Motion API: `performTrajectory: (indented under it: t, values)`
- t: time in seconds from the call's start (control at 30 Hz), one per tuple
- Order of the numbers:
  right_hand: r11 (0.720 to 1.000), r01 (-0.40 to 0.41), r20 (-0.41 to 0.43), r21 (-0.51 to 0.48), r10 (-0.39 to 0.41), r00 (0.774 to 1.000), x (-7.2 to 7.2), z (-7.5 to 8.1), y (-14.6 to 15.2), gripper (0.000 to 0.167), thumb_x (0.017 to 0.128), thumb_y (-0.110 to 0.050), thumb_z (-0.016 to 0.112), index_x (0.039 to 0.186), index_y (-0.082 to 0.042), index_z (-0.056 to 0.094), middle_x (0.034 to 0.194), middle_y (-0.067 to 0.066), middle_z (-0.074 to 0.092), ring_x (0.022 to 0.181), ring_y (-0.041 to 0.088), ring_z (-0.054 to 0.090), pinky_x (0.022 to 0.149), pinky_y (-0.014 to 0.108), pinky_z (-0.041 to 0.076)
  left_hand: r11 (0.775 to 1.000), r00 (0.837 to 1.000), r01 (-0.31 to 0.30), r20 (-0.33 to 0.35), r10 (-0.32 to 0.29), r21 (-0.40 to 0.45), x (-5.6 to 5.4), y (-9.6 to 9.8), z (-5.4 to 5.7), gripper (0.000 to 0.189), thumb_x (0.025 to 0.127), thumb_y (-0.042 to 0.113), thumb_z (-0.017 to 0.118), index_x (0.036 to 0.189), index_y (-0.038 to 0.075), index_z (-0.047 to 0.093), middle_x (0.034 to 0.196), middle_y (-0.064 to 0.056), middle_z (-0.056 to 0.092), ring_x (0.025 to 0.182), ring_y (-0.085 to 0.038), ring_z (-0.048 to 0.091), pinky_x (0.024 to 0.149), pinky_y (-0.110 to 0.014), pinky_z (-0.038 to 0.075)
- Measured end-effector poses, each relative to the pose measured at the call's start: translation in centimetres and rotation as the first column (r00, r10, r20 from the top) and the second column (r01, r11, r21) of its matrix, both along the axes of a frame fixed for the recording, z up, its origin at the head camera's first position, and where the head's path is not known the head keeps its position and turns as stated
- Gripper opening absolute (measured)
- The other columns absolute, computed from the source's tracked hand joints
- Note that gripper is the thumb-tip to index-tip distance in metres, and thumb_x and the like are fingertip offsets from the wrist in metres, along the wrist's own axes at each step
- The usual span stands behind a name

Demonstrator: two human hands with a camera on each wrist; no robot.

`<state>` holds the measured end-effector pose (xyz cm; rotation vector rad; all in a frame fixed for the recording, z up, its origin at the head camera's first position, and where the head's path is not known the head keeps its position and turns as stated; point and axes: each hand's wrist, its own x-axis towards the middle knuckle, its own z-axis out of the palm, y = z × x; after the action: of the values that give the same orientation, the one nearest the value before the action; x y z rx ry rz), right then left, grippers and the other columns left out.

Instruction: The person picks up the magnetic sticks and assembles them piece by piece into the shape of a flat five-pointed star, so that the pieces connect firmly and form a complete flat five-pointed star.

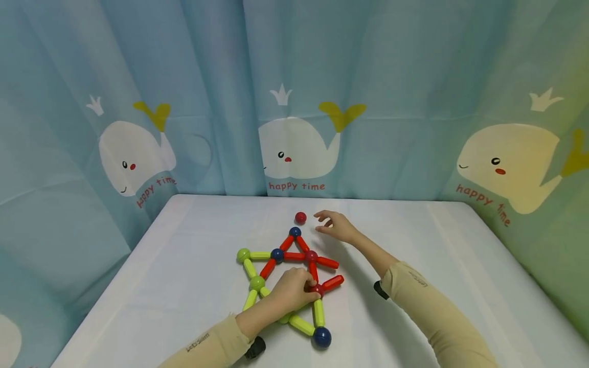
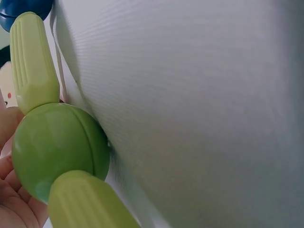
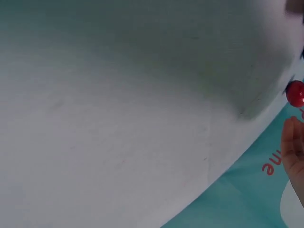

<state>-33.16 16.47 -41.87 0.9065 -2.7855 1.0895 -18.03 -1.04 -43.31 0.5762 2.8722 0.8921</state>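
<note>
A flat figure of magnetic rods and balls lies on the white table. My left hand [image 1: 292, 290] reaches over it and pinches a red ball [image 1: 318, 290], where a red rod [image 1: 333, 282] and a light green rod [image 1: 319, 313] meet. The left wrist view has a green ball [image 2: 59, 147] between two light green rods, with part of that hand behind it. My right hand [image 1: 338, 226] hovers at the figure's far side, fingers spread and bent around nothing. Just left of its fingertips sits a loose red ball [image 1: 300, 218], also at the right wrist view's edge.
Blue balls stand at the figure's far tip [image 1: 295, 232] and its near corner [image 1: 321, 338]. A second red rod [image 1: 328, 262] juts out to the right. Behind the white table [image 1: 414, 245] hangs a blue curtain [image 1: 395, 153] with whale prints.
</note>
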Motion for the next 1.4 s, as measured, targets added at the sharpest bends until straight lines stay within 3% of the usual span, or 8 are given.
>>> performTrajectory:
  t: [0.13,0.23,0.53,0.73,0.83,0.97,1.17,1.4]
  values:
    - [0.996,0.003,-0.008,-0.091,-0.003,1.000,-1.1,0.0,-0.7,0.039,0.087,-0.005,0.064,0.123,0.007,0.053,0.117,0.031,0.057,0.098,0.041,0.062,0.084,0.046,0.052,1.000,1.000,0.005,0.011,-0.005,0.013,0.0,-0.1,0.0,0.015,0.077,0.020,0.078,0.083,0.007,0.072,0.071,0.005,0.063,0.068,-0.005,0.048,0.065,-0.019,0.043]
    - [0.996,-0.005,-0.003,-0.084,0.004,1.000,-2.0,-0.1,-1.4,0.040,0.088,-0.006,0.063,0.125,0.006,0.052,0.124,0.028,0.054,0.107,0.043,0.058,0.086,0.047,0.052,1.000,1.000,0.012,0.008,-0.013,0.023,0.0,-0.2,0.0,0.013,0.077,0.019,0.078,0.080,0.007,0.072,0.068,0.006,0.060,0.065,-0.005,0.046,0.061,-0.017,0.040]
    - [0.992,-0.107,-0.096,0.070,0.113,0.989,-2.9,0.3,-3.3,0.038,0.089,0.000,0.058,0.126,0.007,0.052,0.135,0.028,0.048,0.126,0.044,0.044,0.100,0.054,0.040,0.998,0.999,0.040,0.027,-0.041,0.050,-0.1,-0.3,0.2,0.014,0.078,0.018,0.077,0.082,0.006,0.072,0.068,0.005,0.061,0.061,-0.003,0.046,0.059,-0.016,0.041]
    - [0.958,-0.165,-0.087,0.234,0.190,0.978,-3.2,0.6,-4.5,0.042,0.089,0.002,0.056,0.130,0.009,0.048,0.143,0.030,0.037,0.134,0.043,0.035,0.109,0.051,0.029,0.999,1.000,0.029,-0.002,-0.029,0.040,-0.1,-0.4,0.3,0.015,0.077,0.017,0.078,0.083,0.005,0.072,0.068,0.004,0.062,0.062,-0.004,0.047,0.059,-0.016,0.041]
    - [0.926,-0.171,-0.073,0.338,0.207,0.976,-3.2,0.6,-4.8,0.044,0.089,0.006,0.054,0.132,0.007,0.048,0.145,0.029,0.034,0.134,0.046,0.032,0.110,0.051,0.028,0.999,1.000,0.029,-0.012,-0.029,0.030,0.0,-0.3,0.4,0.016,0.076,0.017,0.078,0.084,0.004,0.073,0.071,0.002,0.064,0.066,-0.005,0.051,0.063,-0.018,0.044]
    - [0.899,-0.148,-0.065,0.413,0.191,0.979,-3.2,0.4,-4.6,0.042,0.088,0.008,0.053,0.130,0.004,0.052,0.138,0.027,0.044,0.127,0.043,0.043,0.106,0.049,0.035,0.999,0.999,0.031,-0.009,-0.031,0.029,0.1,-0.2,0.4,0.017,0.076,0.018,0.078,0.085,0.005,0.073,0.074,0.002,0.066,0.070,-0.006,0.052,0.067,-0.019,0.045]
    - [0.911,-0.083,-0.097,0.403,0.133,0.986,-2.9,-0.3,-4.4,0.029,0.086,0.006,0.059,0.115,0.000,0.063,0.113,0.019,0.057,0.105,0.031,0.058,0.095,0.041,0.048,0.999,1.000,0.020,0.009,-0.021,0.032,0.2,-0.3,0.4,0.016,0.077,0.019,0.078,0.084,0.005,0.072,0.072,0.003,0.065,0.068,-0.005,0.050,0.066,-0.019,0.044]
    - [0.931,-0.046,-0.106,0.363,0.090,0.990,-2.4,-0.5,-3.7,0.027,0.084,0.006,0.062,0.111,0.002,0.063,0.107,0.019,0.061,0.099,0.030,0.058,0.092,0.041,0.049,0.999,1.000,0.028,0.014,-0.028,0.032,0.1,-0.2,0.4,0.017,0.077,0.018,0.078,0.085,0.005,0.072,0.073,0.003,0.065,0.066,-0.005,0.051,0.064,-0.018,0.044]
